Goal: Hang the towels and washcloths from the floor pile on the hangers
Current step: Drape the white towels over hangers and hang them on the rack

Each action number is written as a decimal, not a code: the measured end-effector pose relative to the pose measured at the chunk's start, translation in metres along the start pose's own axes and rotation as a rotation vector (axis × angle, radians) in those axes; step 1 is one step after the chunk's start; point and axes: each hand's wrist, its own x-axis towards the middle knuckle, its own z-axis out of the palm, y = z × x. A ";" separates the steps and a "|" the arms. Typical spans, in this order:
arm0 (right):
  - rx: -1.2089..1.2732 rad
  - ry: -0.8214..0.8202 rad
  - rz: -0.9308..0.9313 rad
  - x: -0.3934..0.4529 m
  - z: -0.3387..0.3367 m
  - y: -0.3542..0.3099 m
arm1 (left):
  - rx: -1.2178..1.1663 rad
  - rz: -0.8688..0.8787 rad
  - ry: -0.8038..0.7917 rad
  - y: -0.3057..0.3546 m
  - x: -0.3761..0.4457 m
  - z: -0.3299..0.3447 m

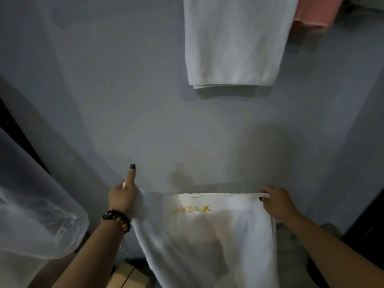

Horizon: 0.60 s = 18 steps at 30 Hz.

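A sheer curtain [31,215] fills the far left, well left of the towel [207,242] that both hands hold up before the grey wall [124,100]. Below the curtain's hem and beside the towel's lower left edge sits a brown box [126,276], only partly in view.

The left hand [122,197] grips the towel's top left corner: most fingers are curled round the cloth, while one finger sticks straight up with a dark-painted nail. A beaded bracelet [117,220] circles that wrist, just left of the towel's edge.

The towel is white and hangs spread between the two hands, its top edge stretched nearly level, low against the wall. Yellow embroidered marks [191,209] run under that top edge; they are too blurred to read. The cloth drops out of view at the bottom.

Above the towel and somewhat to the right, a second white towel [234,42] hangs folded double on the wall, well apart from the held one. Its hanger lies out of view.

The right hand [276,202] pinches the towel's top right corner, fingers bent over the hem, a dark nail showing at the edge.

Right of the hanging white towel, touching its side, hangs a pink cloth [313,15], cut off by the top edge.
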 end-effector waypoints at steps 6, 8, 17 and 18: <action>-0.297 -0.444 0.113 -0.024 0.032 0.035 | -0.315 0.076 -0.115 0.046 -0.024 0.024; -0.310 -0.497 0.108 -0.032 0.034 0.017 | -0.401 0.156 -0.217 0.056 -0.026 0.029; 0.393 -0.149 -0.185 -0.008 0.002 -0.137 | -0.571 0.255 -0.648 0.080 -0.045 0.031; 0.459 -0.145 -0.215 -0.007 0.000 -0.153 | -0.579 0.268 -0.666 0.084 -0.045 0.026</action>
